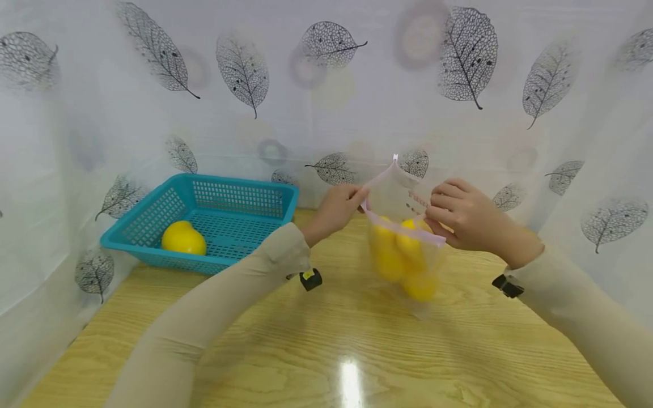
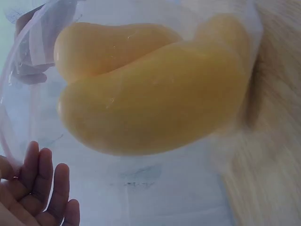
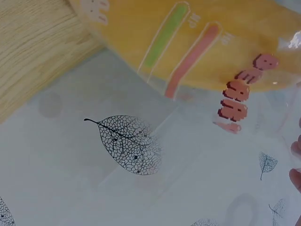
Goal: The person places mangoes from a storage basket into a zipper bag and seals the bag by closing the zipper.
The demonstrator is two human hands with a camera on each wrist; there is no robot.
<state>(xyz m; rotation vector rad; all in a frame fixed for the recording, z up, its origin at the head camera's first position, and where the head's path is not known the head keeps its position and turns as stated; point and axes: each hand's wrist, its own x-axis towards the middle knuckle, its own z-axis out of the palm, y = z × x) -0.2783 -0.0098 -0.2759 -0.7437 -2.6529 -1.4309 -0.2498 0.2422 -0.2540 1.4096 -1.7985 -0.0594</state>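
A clear zip bag with a pink rim hangs mouth-up between both hands, its mouth spread wide. Several smooth yellow mango-shaped fruits lie inside it, blurred in the head view. My left hand pinches the left side of the rim between thumb and index finger, the other fingers loosely bent. At the opposite side, my right hand holds the rim with curled fingers; only its fingertips enter the right wrist view. A white slider sits at the far corner of the mouth. Whether the bag's bottom touches the table is unclear.
Left of the bag, a teal plastic basket stands on the wooden table, with one more yellow fruit at its near left. A white curtain with leaf prints closes off the back and sides.
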